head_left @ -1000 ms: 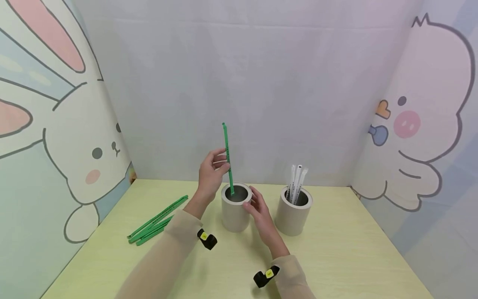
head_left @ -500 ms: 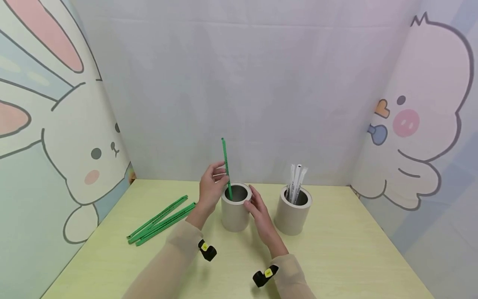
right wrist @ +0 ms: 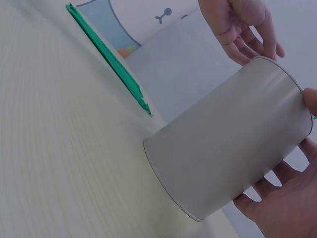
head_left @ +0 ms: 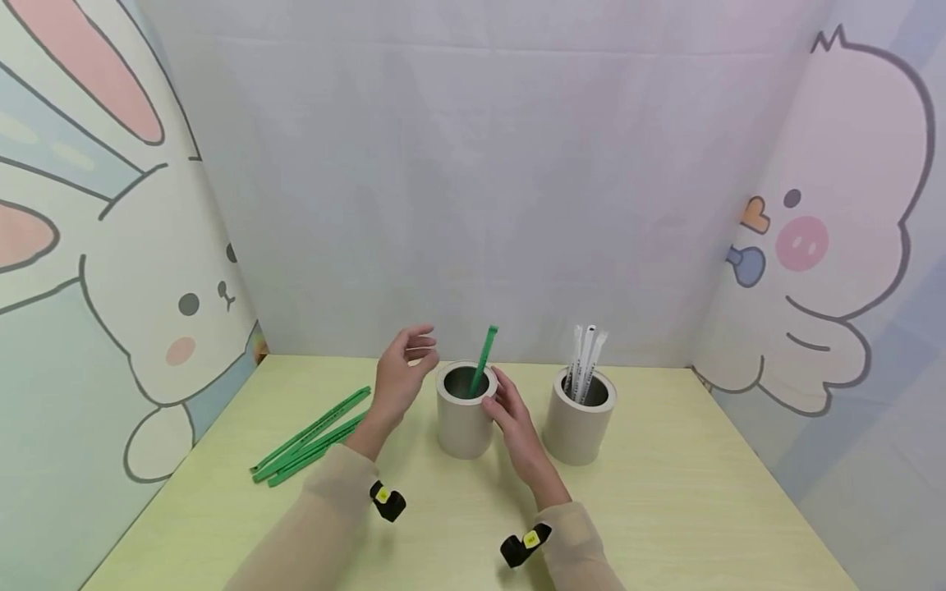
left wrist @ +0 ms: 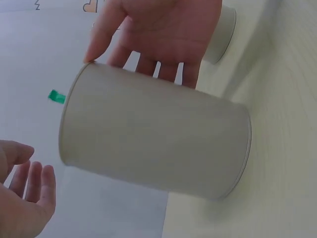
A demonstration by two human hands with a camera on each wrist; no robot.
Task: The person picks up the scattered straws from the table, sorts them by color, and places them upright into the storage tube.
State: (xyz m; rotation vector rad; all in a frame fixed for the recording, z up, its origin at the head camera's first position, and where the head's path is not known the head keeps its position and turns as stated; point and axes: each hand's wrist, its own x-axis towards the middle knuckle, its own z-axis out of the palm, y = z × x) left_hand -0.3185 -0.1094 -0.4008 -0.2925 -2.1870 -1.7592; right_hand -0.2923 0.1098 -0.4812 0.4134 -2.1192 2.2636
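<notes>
"What are you working on?"

"You're at a pale yellow table (head_left: 665, 492) with fine wood grain. Your sleeves, beige, reach in from the near edge."

"And the room round it?"

"You face a plain greyish backdrop (head_left: 473, 205), creased across near the top. A cartoon rabbit (head_left: 158, 320) covers the panel at your left; a pale cartoon animal with a pink snout (head_left: 842, 246) fills the one at your right."

"Where's the green stick (head_left: 484, 355)?"

"It leans in the middle cup (head_left: 463, 427), top end clear of the rim, tilted to your right. Your right hand (head_left: 521, 427) is curved round that cup's right side, thumb by the rim. Your left hand (head_left: 401, 373) is just beside it, fingers loosely parted, holding nothing."

"Anything else on the table?"

"The loose green sticks (head_left: 303, 443) lie at your left, partly behind your forearm. At your right, the other cup (head_left: 576, 435) holds white sticks (head_left: 589, 355)."
</notes>
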